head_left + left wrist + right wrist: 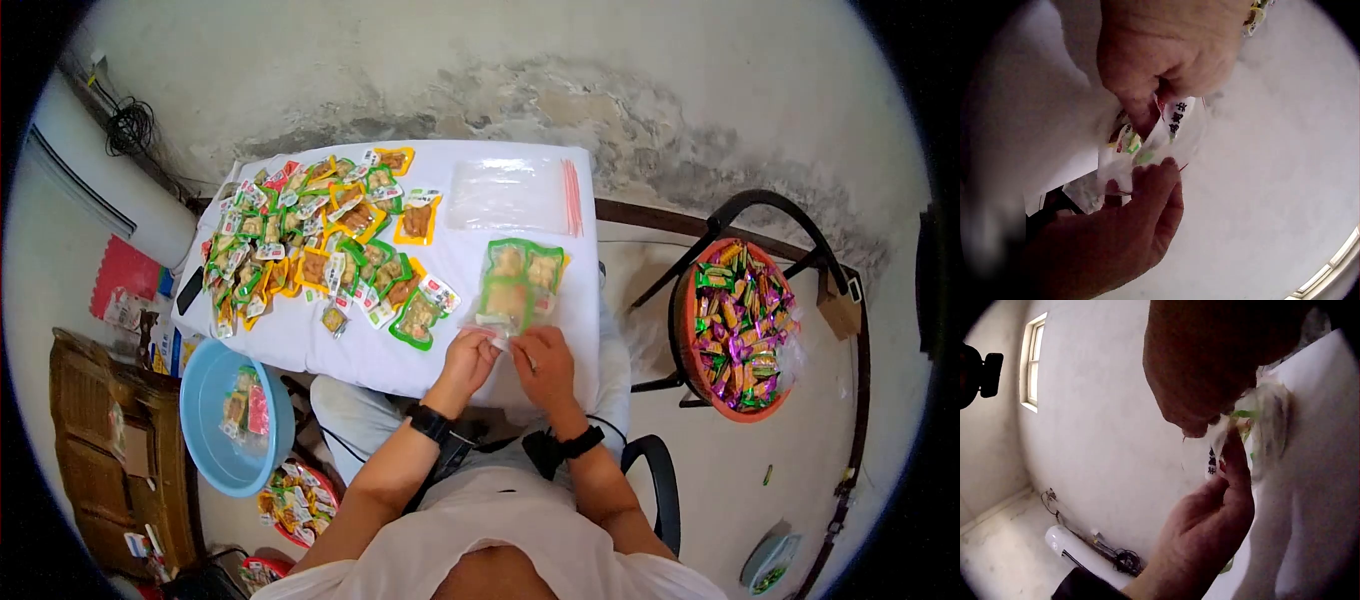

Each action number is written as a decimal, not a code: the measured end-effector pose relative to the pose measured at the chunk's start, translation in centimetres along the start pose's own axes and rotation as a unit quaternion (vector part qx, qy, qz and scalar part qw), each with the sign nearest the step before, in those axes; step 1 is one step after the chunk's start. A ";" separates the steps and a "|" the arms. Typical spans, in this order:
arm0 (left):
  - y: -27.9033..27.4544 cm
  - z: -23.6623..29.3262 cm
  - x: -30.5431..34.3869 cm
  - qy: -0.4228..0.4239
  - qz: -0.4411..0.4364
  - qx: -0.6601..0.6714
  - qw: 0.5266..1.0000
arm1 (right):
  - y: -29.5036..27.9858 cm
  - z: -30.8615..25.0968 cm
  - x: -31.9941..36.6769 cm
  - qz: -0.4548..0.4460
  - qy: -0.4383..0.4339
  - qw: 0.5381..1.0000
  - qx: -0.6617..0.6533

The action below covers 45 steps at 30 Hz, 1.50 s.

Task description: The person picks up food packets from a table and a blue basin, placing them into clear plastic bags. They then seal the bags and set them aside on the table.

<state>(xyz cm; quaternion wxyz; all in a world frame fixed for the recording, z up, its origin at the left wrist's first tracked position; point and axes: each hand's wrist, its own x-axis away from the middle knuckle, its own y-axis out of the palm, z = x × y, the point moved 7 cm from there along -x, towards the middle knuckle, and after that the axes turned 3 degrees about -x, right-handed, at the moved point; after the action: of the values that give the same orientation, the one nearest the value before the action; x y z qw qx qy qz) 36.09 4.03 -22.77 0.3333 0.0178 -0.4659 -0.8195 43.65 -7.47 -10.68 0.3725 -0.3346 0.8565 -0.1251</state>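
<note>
A clear plastic bag [506, 318] holding green-edged snack packs [508, 275] lies near the table's front right edge. My left hand [470, 362] pinches the bag's near end, its fingers [1141, 115] at the mouth beside a white label with dark characters [1176, 116]. Close by on the right, my right hand [546, 368] pinches the bag's edge; the left wrist view shows its fingertips [1159, 172] on the clear plastic. In the right wrist view the two hands nearly meet at the bag [1266, 431].
Many loose snack packs [310, 240] cover the table's left half. Flat clear bags [510, 195] lie at the back right. A blue basin [192, 420] stands left of the table, and a red basket of wrapped sweets [740, 330] stands on the right by a black chair [668, 490].
</note>
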 end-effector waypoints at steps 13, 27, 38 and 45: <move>2.4 -1.7 -0.2 0.044 0.055 -0.098 0.993 | 0.7 0.3 0.3 -0.020 0.051 0.998 -0.023; 1.1 -0.9 -3.1 0.133 0.132 -0.308 0.933 | 0.9 0.7 0.0 -0.024 0.035 0.999 -0.020; -8.0 12.8 8.8 0.270 0.277 -0.609 0.692 | 1.1 0.0 0.1 -0.039 0.043 0.998 -0.014; -12.2 21.6 8.1 0.239 0.336 -0.781 0.470 | 1.2 -0.4 0.1 -0.027 0.002 1.000 -0.014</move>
<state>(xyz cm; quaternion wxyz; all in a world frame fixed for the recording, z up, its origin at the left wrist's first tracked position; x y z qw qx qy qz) 15.98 19.88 -17.70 0.5568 -0.2125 0.4948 -0.6325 42.79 -6.66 -11.01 0.3626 -0.3625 0.8496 -0.1237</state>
